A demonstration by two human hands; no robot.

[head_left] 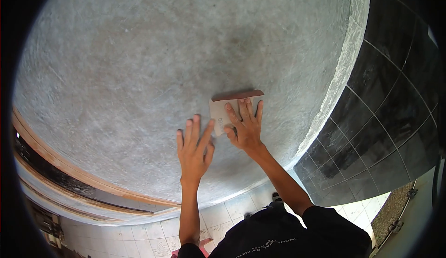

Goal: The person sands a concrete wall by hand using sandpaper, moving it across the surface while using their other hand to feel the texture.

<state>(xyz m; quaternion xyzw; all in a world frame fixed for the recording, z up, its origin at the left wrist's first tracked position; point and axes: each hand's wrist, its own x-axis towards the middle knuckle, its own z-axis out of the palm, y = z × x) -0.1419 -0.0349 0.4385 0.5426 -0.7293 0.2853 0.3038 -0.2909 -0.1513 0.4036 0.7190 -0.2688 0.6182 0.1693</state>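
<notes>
Paper point(218, 111) lies on the big grey wall point(139, 62), a bit right of the middle and toward the near side. Its pale back shows, with some small marks that are too faint to read. The far edge bends over and shows a red-brown side. The right hand point(246, 130) is on top of the paper, open, with its fingers spread out and pointing to the far side. Its thumb sticks out to the left. The left hand point(192, 153) is just left of the paper, open too, with its fingers spread. One finger is right by the left edge of the paper, but I cannot tell if they touch. A pale rough strip point(341, 79) runs down the right side of the wall, and black tiles point(376, 100) are past it. Brown wood point(83, 176) is on the left. At the near side are white floor tiles point(216, 215) and a black shirt point(269, 234) with white letters
</notes>
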